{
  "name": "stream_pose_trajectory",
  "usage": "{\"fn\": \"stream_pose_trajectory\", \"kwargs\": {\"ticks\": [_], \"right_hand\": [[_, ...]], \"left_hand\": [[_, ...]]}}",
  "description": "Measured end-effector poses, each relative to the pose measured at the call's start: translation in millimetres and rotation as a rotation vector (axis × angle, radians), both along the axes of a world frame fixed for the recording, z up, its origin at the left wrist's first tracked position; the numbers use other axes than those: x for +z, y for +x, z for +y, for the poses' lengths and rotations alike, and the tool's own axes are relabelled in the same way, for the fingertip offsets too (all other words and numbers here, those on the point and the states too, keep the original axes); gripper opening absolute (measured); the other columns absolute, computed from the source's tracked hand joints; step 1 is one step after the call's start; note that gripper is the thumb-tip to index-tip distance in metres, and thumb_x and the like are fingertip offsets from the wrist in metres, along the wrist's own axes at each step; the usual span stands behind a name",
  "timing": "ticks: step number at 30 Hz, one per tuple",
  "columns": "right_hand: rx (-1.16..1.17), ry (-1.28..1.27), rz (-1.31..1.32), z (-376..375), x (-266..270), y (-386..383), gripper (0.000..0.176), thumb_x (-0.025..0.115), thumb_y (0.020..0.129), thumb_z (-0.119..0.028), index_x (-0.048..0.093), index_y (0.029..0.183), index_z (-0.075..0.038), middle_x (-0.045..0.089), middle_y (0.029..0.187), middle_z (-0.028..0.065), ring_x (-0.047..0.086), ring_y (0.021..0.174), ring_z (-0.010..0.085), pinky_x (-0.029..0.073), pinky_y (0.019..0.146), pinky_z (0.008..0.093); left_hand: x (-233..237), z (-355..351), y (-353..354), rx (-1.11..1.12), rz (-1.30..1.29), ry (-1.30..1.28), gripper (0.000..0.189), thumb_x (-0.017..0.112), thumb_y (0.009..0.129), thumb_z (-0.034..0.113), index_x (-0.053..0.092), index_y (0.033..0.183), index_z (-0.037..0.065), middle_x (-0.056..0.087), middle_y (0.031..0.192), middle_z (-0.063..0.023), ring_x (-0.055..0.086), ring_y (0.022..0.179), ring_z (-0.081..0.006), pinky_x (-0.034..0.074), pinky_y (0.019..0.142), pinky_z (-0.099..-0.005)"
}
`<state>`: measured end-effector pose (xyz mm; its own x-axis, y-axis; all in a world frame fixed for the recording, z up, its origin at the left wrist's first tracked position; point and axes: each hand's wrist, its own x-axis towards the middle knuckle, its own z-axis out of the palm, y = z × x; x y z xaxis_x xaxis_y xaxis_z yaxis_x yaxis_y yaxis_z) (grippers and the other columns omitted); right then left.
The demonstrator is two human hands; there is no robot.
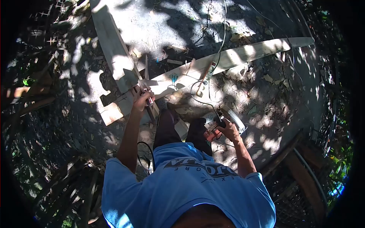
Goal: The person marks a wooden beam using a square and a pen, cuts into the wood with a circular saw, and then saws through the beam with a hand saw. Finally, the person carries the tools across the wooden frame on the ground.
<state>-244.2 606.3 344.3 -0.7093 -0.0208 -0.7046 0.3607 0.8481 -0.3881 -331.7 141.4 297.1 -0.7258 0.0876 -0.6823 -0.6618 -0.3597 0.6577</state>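
Observation:
My left hand [141,102] is closed at the spot where two planks meet. A small object with a reddish and pale part shows at its fingers, too small to name. One long pale plank [108,41] runs up and away from there; the other plank [243,55] crosses beneath it and stretches to the right. A narrow dark strip of wood [151,114] lies just below the hand. My right hand [229,131] is wrapped around the black handle of a circular saw [235,118], with a red body and silver-grey guard, beside my right leg.
A power strip [205,79] lies against the right-hand plank, with a black cord [195,95] looping toward the saw. Another cable [224,30] runs up and away. Wood offcuts [175,61] and dry leaves litter the ground. Timber [304,171] leans at the lower right.

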Motion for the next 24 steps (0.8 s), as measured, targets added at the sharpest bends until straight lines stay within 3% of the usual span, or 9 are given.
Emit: {"fn": "stream_pose_trajectory", "kwargs": {"ticks": [6, 10, 12, 14, 15, 16, 19, 22, 24], "right_hand": [[0.186, -0.051, 0.032, 68.7, -51.2, 35.4, 0.057, 0.073, 0.082, -0.044, 0.059, 0.122, -0.005, 0.069, 0.103, 0.0203, 0.067, 0.097, 0.0376, 0.053, 0.085, 0.044], [0.37, -0.032, 0.172, 109.4, -60.6, 44.0, 0.039, 0.068, 0.087, -0.036, 0.057, 0.095, 0.0, 0.062, 0.084, 0.0205, 0.062, 0.085, 0.0392, 0.052, 0.079, 0.0458], [0.395, -0.038, 0.158, 119.7, -47.9, 34.9, 0.041, 0.065, 0.088, -0.027, 0.057, 0.126, -0.012, 0.066, 0.094, 0.0202, 0.066, 0.089, 0.0373, 0.054, 0.079, 0.0447], [0.48, -0.001, 0.2, 137.8, -62.9, 30.9, 0.046, 0.062, 0.09, -0.025, 0.053, 0.135, -0.023, 0.067, 0.097, 0.0198, 0.067, 0.091, 0.0361, 0.055, 0.079, 0.0446], [0.535, 0.012, 0.232, 149.5, -62.9, 29.0, 0.045, 0.06, 0.092, -0.029, 0.052, 0.136, -0.021, 0.067, 0.094, 0.0186, 0.067, 0.089, 0.0362, 0.055, 0.079, 0.0444], [0.638, 0.05, 0.111, 155.3, -48.6, 20.1, 0.031, 0.058, 0.091, -0.027, 0.062, 0.106, -0.001, 0.066, 0.092, 0.0205, 0.067, 0.093, 0.0372, 0.054, 0.085, 0.0446], [0.546, 0.037, 0.119, 160.2, 25.9, 6.0, 0.044, 0.068, 0.087, -0.037, 0.062, 0.11, 0.0, 0.066, 0.096, 0.0212, 0.066, 0.099, 0.037, 0.053, 0.089, 0.0438], [0.539, 0.005, 0.12, 180.4, 39.2, 5.0, 0.058, 0.076, 0.08, -0.048, 0.063, 0.109, 0.0, 0.065, 0.102, 0.0218, 0.065, 0.102, 0.0365, 0.052, 0.091, 0.0436], [0.58, 0.089, 0.162, 197.2, 36.8, 9.8, 0.072, 0.077, 0.08, -0.046, 0.046, 0.143, -0.029, 0.07, 0.099, 0.0172, 0.068, 0.094, 0.0351, 0.057, 0.083, 0.0435]], "left_hand": [[-6.7, 127.2, 56.0, 0.164, -0.098, -0.189, 0.027, 0.077, 0.084, 0.023, 0.059, 0.099, 0.01, 0.058, 0.077, -0.0003, 0.058, 0.063, -0.0098, 0.048, 0.055, -0.0247], [-20.2, 228.2, 71.9, 0.219, -0.154, -0.363, 0.042, 0.085, 0.075, 0.036, 0.058, 0.096, 0.012, 0.053, 0.071, 0.0018, 0.053, 0.056, -0.0092, 0.045, 0.051, -0.0263], [-61.7, 268.5, 85.7, 0.292, -0.07, -0.335, 0.043, 0.087, 0.073, 0.036, 0.06, 0.095, 0.01, 0.056, 0.07, 0.0018, 0.054, 0.057, -0.0091, 0.043, 0.052, -0.0263], [-106.4, 308.5, 86.2, 0.277, -0.092, -0.577, 0.04, 0.088, 0.073, 0.031, 0.061, 0.09, 0.007, 0.058, 0.066, -0.0002, 0.055, 0.056, -0.0099, 0.044, 0.054, -0.0271], [-97.1, 323.8, 78.9, 0.19, -0.231, -0.626, 0.067, 0.091, 0.064, 0.04, 0.063, 0.106, -0.004, 0.067, 0.101, -0.0143, 0.064, 0.093, -0.0238, 0.05, 0.081, -0.0351], [-105.9, 337.1, 77.1, 0.174, -0.202, -0.605, 0.061, 0.088, 0.068, 0.038, 0.065, 0.107, -0.002, 0.067, 0.101, -0.0136, 0.064, 0.09, -0.0227, 0.05, 0.078, -0.0339], [-142.2, 359.2, 68.3, 0.167, 0.03, -0.429, 0.043, 0.079, 0.079, 0.033, 0.07, 0.11, 0.004, 0.068, 0.103, -0.0113, 0.064, 0.081, -0.0194, 0.051, 0.071, -0.0302], [-128.3, 375.5, 49.5, 0.362, -0.148, -0.2, 0.035, 0.077, 0.082, 0.031, 0.067, 0.104, 0.006, 0.062, 0.081, -0.0075, 0.055, 0.057, -0.0154, 0.048, 0.053, -0.0305], [-150.2, 374.2, 43.4, 0.403, -0.062, -0.119, 0.032, 0.077, 0.082, 0.032, 0.065, 0.097, 0.007, 0.06, 0.073, -0.006, 0.051, 0.048, -0.0149, 0.047, 0.047, -0.0318]]}}
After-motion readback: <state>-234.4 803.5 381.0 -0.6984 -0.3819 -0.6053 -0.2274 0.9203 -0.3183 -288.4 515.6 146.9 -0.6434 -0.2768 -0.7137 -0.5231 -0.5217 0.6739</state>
